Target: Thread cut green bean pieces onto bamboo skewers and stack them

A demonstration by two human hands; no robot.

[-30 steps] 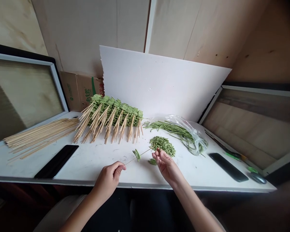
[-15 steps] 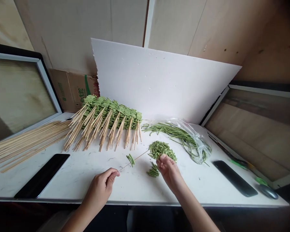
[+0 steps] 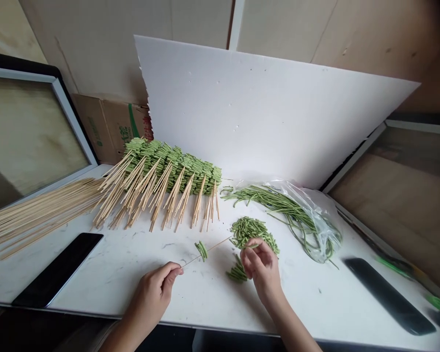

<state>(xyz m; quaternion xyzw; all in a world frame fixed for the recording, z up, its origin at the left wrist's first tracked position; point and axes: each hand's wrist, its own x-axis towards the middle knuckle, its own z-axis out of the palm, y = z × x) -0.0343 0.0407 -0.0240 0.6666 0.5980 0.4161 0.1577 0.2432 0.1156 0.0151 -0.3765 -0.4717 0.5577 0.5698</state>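
Observation:
My left hand point(image 3: 154, 291) is closed around the near end of a thin bamboo skewer point(image 3: 218, 244), which slants up and to the right over the table. A few short green bean pieces point(image 3: 201, 251) are threaded side by side along it. My right hand point(image 3: 264, 271) pinches one cut bean piece point(image 3: 252, 246) between its fingertips, right of the skewer's tip and apart from it. Behind that hand lies a heap of cut bean pieces point(image 3: 254, 228). A smaller cluster of pieces point(image 3: 236, 272) sits just left of the right wrist, partly covered by the hand.
Filled bean skewers point(image 3: 176, 166) are stacked at the back left, sticks facing me. Bare bamboo skewers point(image 3: 40, 205) lie far left. Long whole beans point(image 3: 278, 203) spill from a clear plastic bag point(image 3: 324, 234). A black phone-like slab point(image 3: 58, 269) and a dark flat object point(image 3: 388, 296) flank my hands.
The view has shifted a little. My right hand has turned, and a bean piece now shows in its fingertips. The left hand keeps its hold on the skewer.

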